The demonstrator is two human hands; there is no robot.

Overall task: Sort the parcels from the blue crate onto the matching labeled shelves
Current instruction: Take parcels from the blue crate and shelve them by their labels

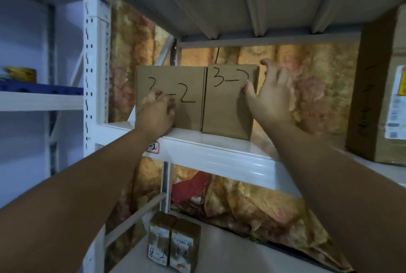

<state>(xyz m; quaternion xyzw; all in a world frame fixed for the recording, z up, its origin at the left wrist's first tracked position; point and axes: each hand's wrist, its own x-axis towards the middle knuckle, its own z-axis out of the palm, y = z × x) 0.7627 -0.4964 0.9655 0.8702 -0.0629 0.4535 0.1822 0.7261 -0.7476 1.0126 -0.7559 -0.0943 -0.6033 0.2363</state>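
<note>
Two brown cardboard parcels stand upright side by side on a white shelf (219,151), both handwritten "3-2". My left hand (156,114) touches the lower front of the left parcel (189,88) and covers part of its writing. My right hand (272,94) is at the right edge of the right parcel (226,107): the thumb lies on the front face and the fingers are spread out past the side. A red-edged label (153,147) on the shelf's front beam is partly hidden by my left wrist. The blue crate is out of view.
A tall cardboard box (373,96) with a shipping sticker stands at the shelf's right end. On the shelf below stand two small boxes marked "4-2" (173,246). A perforated white post (90,74) bounds the bay on the left. A patterned curtain hangs behind.
</note>
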